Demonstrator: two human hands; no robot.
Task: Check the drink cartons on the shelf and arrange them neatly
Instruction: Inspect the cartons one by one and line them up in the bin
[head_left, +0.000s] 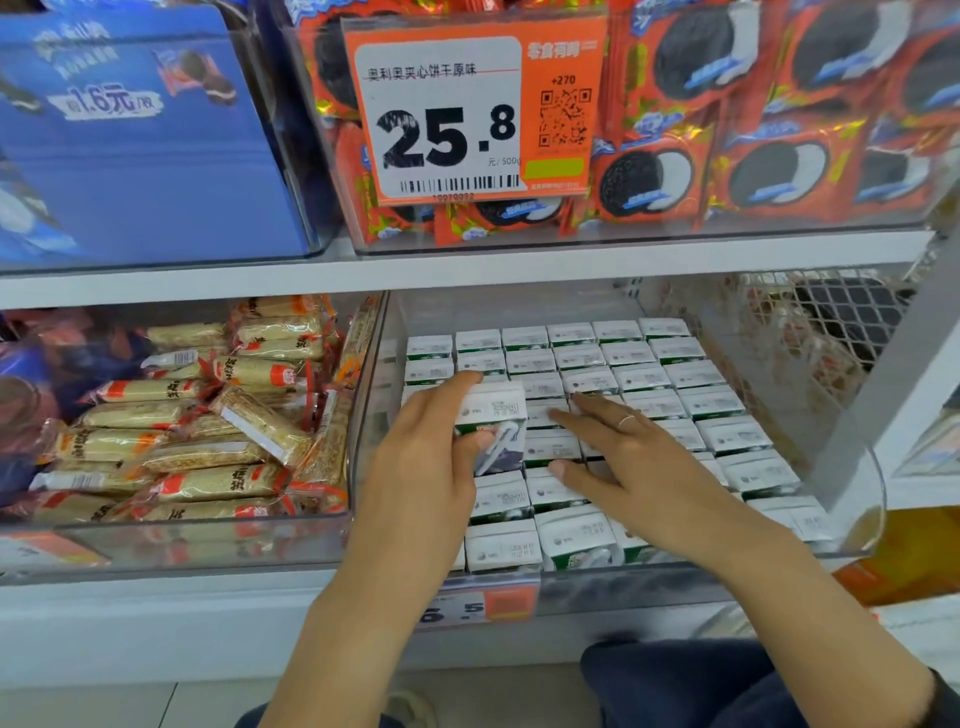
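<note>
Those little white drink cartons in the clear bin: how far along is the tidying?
Partway, it seems. The back rows of cartons already stand in even lines. In hand: the left hand grips one raised carton, while the right hand lies flat on its neighbours. Left to do: that carton must go back in, and the front cartons near the bin's front wall still sit tilted and uneven.

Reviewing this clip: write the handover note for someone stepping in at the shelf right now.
Left hand: gripping one drink carton, lifted above its row.
Right hand: open, flat on the cartons beside it.
Cartons fill the clear bin on the lower shelf; back rows sit square.
Left to do: reseat the lifted carton and straighten the uneven front cartons.
</note>
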